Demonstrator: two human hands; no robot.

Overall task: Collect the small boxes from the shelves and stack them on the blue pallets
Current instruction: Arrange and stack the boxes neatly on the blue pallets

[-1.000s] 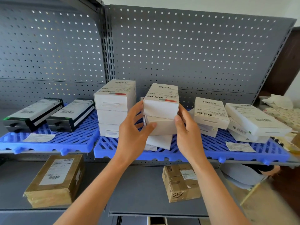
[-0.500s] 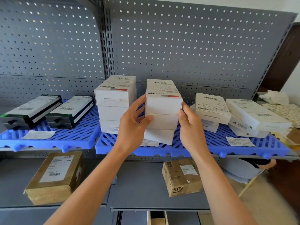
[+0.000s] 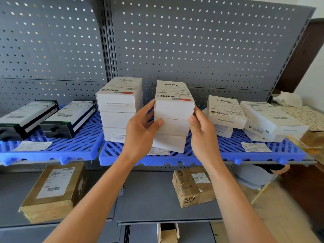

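Note:
A stack of three white boxes (image 3: pixel 172 118) stands in the middle of the blue pallet (image 3: pixel 228 152) on the upper shelf. My left hand (image 3: pixel 140 132) holds the stack's left side, thumb across the front of the middle box. On the right side my right hand (image 3: pixel 203 135) grips it, thumb at the top box's lower corner. The bottom box is skewed under the other two. Another white stack of three (image 3: pixel 119 109) stands just left of it. Flatter white boxes (image 3: pixel 226 111) lie to the right.
A second blue pallet (image 3: pixel 57 151) on the left carries two black-and-white boxes (image 3: pixel 68 118). The grey shelf below holds a wrapped brown parcel (image 3: pixel 54 190) and a cardboard box (image 3: pixel 192 185). Paper labels (image 3: pixel 255 146) lie on the pallets. A perforated grey panel (image 3: pixel 192 50) backs the shelves.
The top two boxes have been squared up over each other and the stack sits slightly further back on the pallet. Both hands stay on its sides.

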